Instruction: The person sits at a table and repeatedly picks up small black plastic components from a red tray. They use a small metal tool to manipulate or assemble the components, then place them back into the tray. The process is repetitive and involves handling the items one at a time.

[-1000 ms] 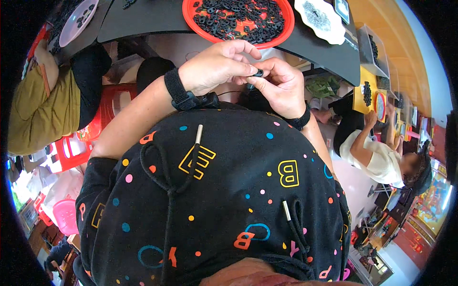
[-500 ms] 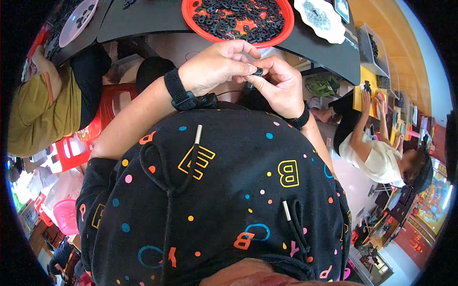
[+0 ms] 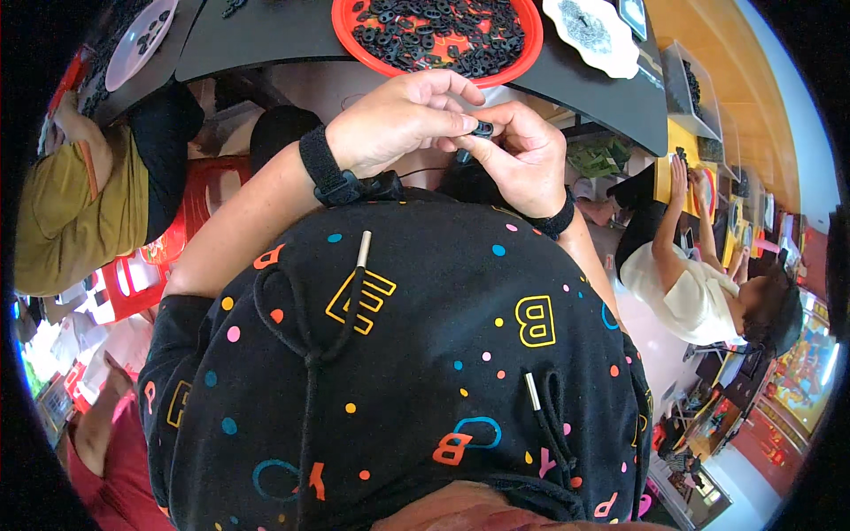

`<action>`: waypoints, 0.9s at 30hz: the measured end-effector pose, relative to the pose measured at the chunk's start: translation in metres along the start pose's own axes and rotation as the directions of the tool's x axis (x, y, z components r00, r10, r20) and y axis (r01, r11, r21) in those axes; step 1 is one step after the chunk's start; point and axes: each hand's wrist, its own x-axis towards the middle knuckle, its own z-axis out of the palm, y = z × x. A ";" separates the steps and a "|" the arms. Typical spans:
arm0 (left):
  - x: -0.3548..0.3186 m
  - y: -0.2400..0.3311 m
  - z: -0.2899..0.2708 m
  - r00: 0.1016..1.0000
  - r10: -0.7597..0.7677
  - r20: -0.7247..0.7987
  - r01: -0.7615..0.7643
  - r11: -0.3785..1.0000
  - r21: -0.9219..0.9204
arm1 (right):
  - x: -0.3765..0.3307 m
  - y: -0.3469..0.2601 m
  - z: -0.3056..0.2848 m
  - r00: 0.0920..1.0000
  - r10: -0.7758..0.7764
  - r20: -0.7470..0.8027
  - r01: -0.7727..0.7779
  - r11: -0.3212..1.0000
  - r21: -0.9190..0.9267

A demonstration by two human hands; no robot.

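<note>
A small black plastic piece (image 3: 482, 129) with a rounded shape is pinched between my two hands, just in front of the near table edge. The thumb and forefinger of my left hand (image 3: 382, 126) grip its left end. From the other side, the thumb and fingers of my right hand (image 3: 521, 157) close on it. Fingers cover much of the piece. Beyond my hands lies a round red tray (image 3: 537, 44), full of similar black pieces, several of them showing paired holes.
The dark table (image 3: 266, 37) also bears a white scalloped plate (image 3: 567, 40) with fine dark specks and, far left, a pale plate (image 3: 119, 69) of black pieces. Co-workers sit left and right. Red stools (image 3: 208, 181) stand at the left; a clear bin (image 3: 683, 111) is at the right.
The black piece has turned slightly in my fingers, showing more of its side. A person in dark red has come into view at the lower left. The co-worker at the right has shifted their hands.
</note>
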 end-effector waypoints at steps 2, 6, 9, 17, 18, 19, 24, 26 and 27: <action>0.000 0.001 0.000 1.000 -0.004 0.008 0.004 1.000 0.024 | 0.001 -0.001 0.000 1.000 -0.030 -0.005 0.030 1.000 -0.003; -0.001 0.002 0.002 1.000 0.007 0.025 -0.008 0.999 0.036 | 0.001 -0.008 -0.002 0.999 -0.041 0.009 0.042 0.995 -0.096; -0.001 0.000 0.001 0.999 0.018 0.034 -0.019 0.999 0.046 | 0.001 -0.014 -0.003 0.997 -0.075 0.021 0.078 0.983 -0.169; -0.003 -0.002 -0.001 1.000 0.014 0.004 -0.014 1.000 -0.004 | 0.000 -0.010 0.003 1.000 -0.025 0.015 0.027 0.993 -0.119; -0.004 -0.002 0.000 1.000 0.018 -0.008 -0.018 1.000 -0.017 | 0.000 -0.008 0.003 1.000 -0.018 0.008 0.019 0.995 -0.095; -0.005 -0.002 0.001 1.000 0.022 -0.020 -0.023 0.999 -0.030 | -0.001 -0.005 0.004 1.000 -0.011 0.001 0.011 0.997 -0.071; -0.005 -0.002 -0.005 0.998 0.024 -0.061 -0.024 1.000 0.008 | -0.003 0.003 0.004 0.996 0.049 -0.077 -0.051 0.998 -0.022; -0.008 -0.001 -0.002 0.995 -0.033 -0.092 0.043 0.993 0.110 | -0.005 -0.002 0.003 0.996 0.021 -0.091 -0.030 0.994 -0.104; -0.007 -0.001 -0.001 0.995 -0.060 -0.077 0.069 0.990 0.126 | -0.005 -0.009 0.001 0.996 0.053 -0.077 -0.063 0.988 -0.139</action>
